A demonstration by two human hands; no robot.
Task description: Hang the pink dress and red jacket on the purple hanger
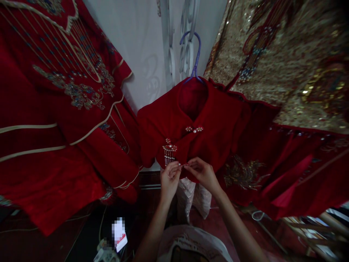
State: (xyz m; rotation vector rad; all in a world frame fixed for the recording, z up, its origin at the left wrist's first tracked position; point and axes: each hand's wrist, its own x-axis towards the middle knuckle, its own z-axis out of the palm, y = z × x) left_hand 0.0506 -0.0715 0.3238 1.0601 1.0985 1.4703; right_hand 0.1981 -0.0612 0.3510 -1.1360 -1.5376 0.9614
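A short red jacket (215,145) hangs in front of me from a purple hanger (198,51). Its neck carries a pearl clasp (194,129), and a beaded tassel brooch (169,150) sits lower on the chest. At the lower front edge, my left hand (169,176) pinches one side of a small beaded fastening (184,165). From the other side, my right hand (202,173) closes its thumb and fingers on the same fastening. The fingertips nearly meet; whether its two halves are joined is too small to tell.
An embroidered red gown (81,153) with cream piping hangs at left. To the right hang a gold sequined garment (305,72) and a dark red skirt (289,163). White ornate metalwork (188,54) stands behind the hanger. Below lie a power strip (106,253) and cables.
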